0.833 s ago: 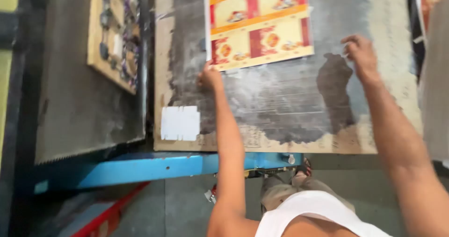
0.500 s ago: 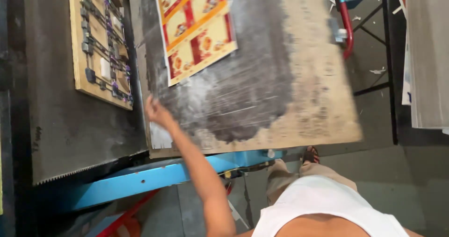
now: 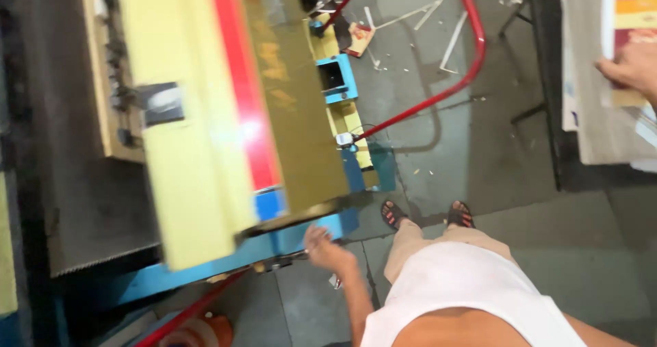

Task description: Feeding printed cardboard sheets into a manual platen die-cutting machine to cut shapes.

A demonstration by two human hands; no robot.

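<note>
Grey concrete floor [image 3: 479, 162] fills the head view's centre, strewn with scraps. Lower centre, our left hand [image 3: 327, 248] rests its fingers on the blue machine frame [image 3: 226, 258] under the yellow platen [image 3: 185, 148]; they could get pinched there. Upper right, our right hand [image 3: 629, 66] grips printed sheets [image 3: 626, 18], which might slip off the stack [image 3: 602, 128].

left hand [image 3: 323, 246] low, fingers curled; right hand [image 3: 629, 70] extended.
</note>
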